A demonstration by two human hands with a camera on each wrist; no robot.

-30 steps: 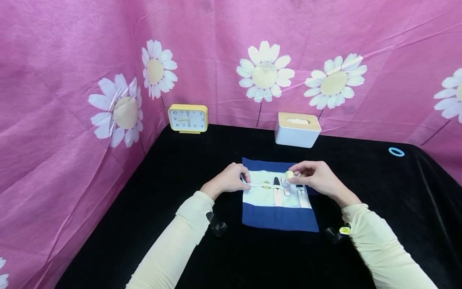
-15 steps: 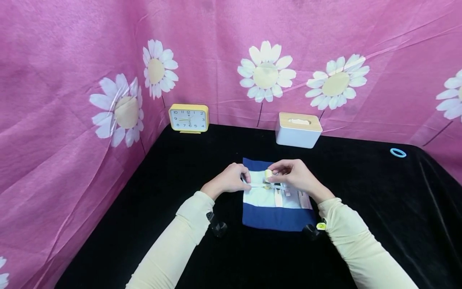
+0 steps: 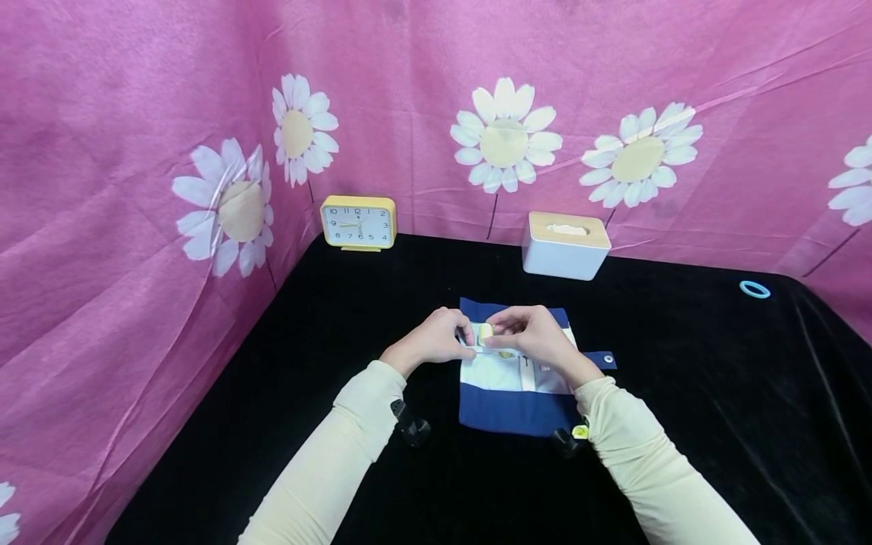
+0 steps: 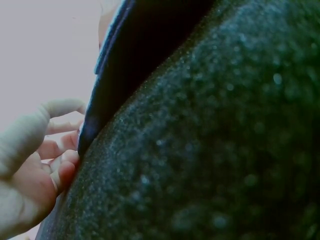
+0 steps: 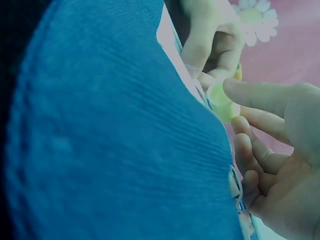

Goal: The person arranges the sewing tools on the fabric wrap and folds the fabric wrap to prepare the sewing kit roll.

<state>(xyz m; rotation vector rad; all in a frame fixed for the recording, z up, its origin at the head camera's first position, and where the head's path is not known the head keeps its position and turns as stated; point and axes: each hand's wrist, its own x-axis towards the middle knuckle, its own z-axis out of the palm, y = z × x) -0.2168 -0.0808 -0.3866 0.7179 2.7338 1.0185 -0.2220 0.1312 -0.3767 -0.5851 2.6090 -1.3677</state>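
A blue-and-white cloth tool roll [image 3: 514, 409] lies unrolled on the black tabletop. My left hand [image 3: 434, 337] pinches its left edge, where a thin white elastic band ends; in the left wrist view the fingers of the left hand [image 4: 35, 160] meet the dark blue cloth edge [image 4: 112, 75]. Between right thumb and fingertips is a small pale yellow cylinder [image 3: 485, 334], held just over the roll's left end, close beside my left fingers. The right wrist view shows this yellow cylinder [image 5: 223, 103] in my right hand [image 5: 295, 160]. A slim pale tool [image 3: 527, 372] sits in the roll; my right hand hides others.
A yellow alarm clock [image 3: 359, 224] stands at the back left, and a white tissue box [image 3: 565, 257] with a wooden lid at the back. A blue ring [image 3: 755, 289] lies far right. The roll's snap strap [image 3: 601, 359] sticks out rightward. Pink flowered cloth hangs behind.
My right hand has carried the yellow cylinder leftward across the roll, from its right part to beside my left hand. The left hand has stayed in place. The snap strap has come into view.
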